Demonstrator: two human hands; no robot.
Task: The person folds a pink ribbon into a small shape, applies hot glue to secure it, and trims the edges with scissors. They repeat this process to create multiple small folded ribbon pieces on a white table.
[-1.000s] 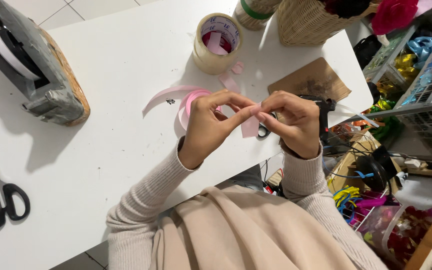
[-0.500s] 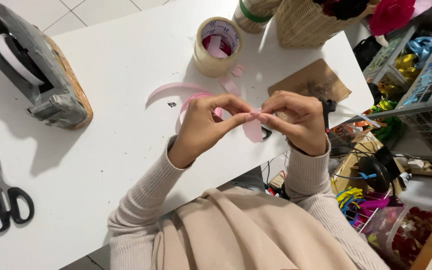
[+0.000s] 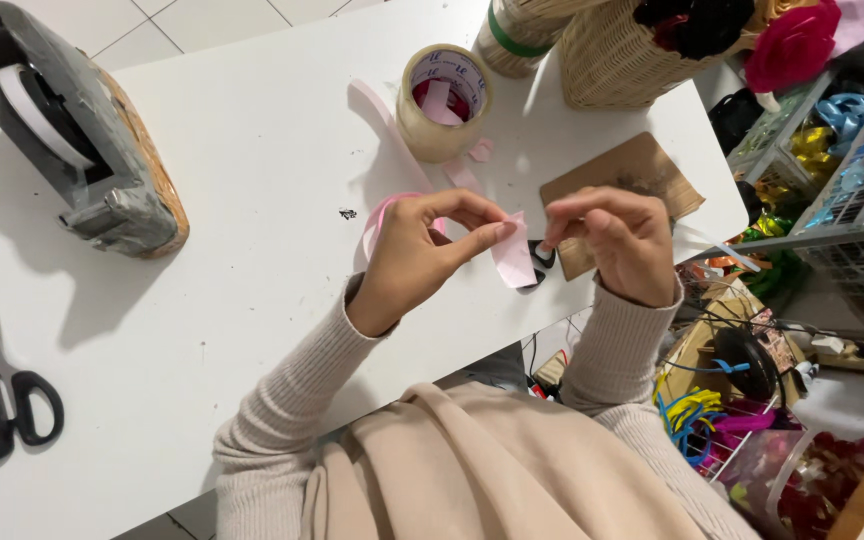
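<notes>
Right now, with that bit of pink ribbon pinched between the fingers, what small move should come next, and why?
Probably bring the right hand back to the pink ribbon piece: only the left hand pinches it, its lower end hangs loose, and the right fingertips sit just beside it.

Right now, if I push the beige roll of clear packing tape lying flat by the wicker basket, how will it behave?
The beige tape roll lies flat on the white table, so it would probably slide rather than roll. It looks fairly thick, likely somewhat heavy for its size. Pink scraps beside it may get dragged along.

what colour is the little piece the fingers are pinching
Pale pink; the piece shows best in the head view, pinched by the left hand.
</notes>
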